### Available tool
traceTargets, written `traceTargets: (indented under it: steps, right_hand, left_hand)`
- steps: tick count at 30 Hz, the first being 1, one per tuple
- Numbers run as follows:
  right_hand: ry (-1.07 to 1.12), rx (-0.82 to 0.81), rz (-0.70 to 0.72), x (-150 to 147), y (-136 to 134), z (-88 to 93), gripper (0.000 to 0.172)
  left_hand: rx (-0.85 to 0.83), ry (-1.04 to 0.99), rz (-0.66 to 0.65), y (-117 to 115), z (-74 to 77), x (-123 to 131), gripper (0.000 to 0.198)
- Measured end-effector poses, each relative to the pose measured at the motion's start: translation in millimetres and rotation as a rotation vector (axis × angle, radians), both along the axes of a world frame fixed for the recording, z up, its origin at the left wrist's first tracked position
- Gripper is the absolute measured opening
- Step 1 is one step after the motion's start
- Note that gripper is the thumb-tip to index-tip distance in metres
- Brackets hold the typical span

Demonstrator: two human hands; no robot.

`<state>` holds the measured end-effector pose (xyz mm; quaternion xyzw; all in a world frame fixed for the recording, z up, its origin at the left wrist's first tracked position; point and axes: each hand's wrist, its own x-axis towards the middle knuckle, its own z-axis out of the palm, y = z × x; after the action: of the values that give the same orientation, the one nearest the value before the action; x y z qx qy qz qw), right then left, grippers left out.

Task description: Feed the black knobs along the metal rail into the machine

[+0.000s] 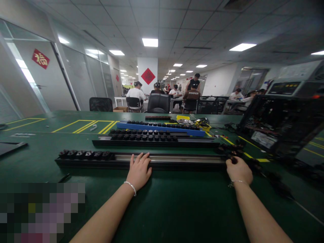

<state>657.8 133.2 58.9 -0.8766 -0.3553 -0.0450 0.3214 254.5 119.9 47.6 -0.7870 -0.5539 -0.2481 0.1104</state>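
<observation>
Rail (182, 161), the nearest of three long ones, lay across the green table (177, 202); behind it sat a second black rail (197, 143) and a blue rail (162, 128). Roughly six black clips (86, 155) crowded its left end. The left hand (138, 172) rested flat on it, fingers loosely spread. The right hand (238, 171) curled over its right end; whether it gripped could not be told.

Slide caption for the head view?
Left hand flat on near black rail, right hand at its right end, on green table.

Open-plan workshop office, green workbench (177, 202), ceiling panels (150, 42), seated workers (136, 92)
</observation>
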Motion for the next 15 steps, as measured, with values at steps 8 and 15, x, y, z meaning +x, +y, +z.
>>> traceTargets:
  steps: [8, 15]
  right_hand:
    - [0.053, -0.016, -0.010, -0.5, -3.5, 6.0, 0.047]
    - [0.082, 0.017, -0.039, 6.9, -7.1, 4.6, 0.046]
  left_hand:
    - [0.010, -0.016, -0.005, 0.1, -1.0, -1.0, 0.023]
    - [0.010, -0.021, 0.000, -1.2, -0.4, -1.4, 0.023]
